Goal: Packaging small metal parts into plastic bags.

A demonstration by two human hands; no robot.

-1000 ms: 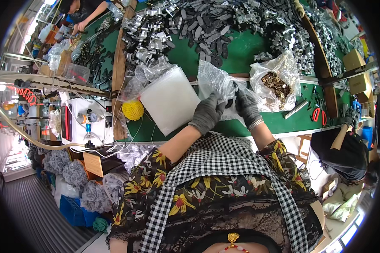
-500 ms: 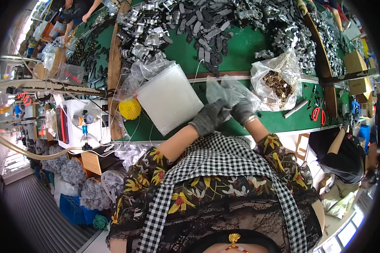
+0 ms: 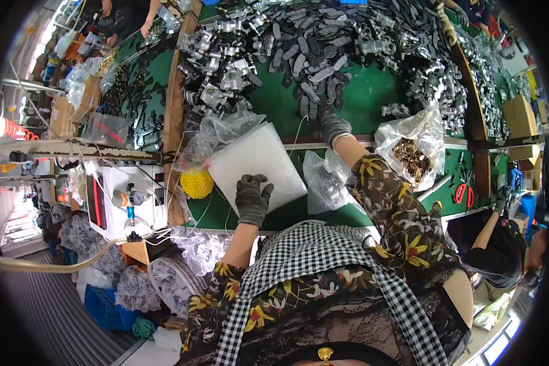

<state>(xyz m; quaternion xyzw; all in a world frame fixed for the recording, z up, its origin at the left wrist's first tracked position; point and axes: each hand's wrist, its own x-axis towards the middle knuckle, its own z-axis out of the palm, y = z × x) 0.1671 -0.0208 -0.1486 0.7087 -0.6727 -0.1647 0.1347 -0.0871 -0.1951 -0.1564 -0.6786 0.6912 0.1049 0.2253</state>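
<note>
Resting on the near edge of a white stack of plastic bags [image 3: 257,163], the gloved left hand [image 3: 252,199] is lying with its fingers slightly spread and curled, pressing on the stack rather than pinching anything. The right hand [image 3: 333,127], also in a grey glove, is reaching well forward across the green worktop [image 3: 360,97] to the edge of a pile of dark grey metal parts [image 3: 311,55]; whether its fingers are closing on a part I cannot tell, since they are merging with the pile. Between the two forearms a small clear plastic bag [image 3: 326,183] is lying crumpled on the worktop, just beside the white stack and touched by neither hand. To the left of the stack a yellow mesh ball [image 3: 196,183] is sitting against a wooden divider [image 3: 175,122]. To the right of the outstretched arm a larger clear bag of brownish small parts [image 3: 412,155] is standing open. Farther right, red-handled pliers [image 3: 463,194] are lying on the worktop. Shiny silver metal pieces [image 3: 226,67] are heaping up behind the white stack. At the right edge another person in dark clothing [image 3: 494,244] is bending over the worktop.
</note>
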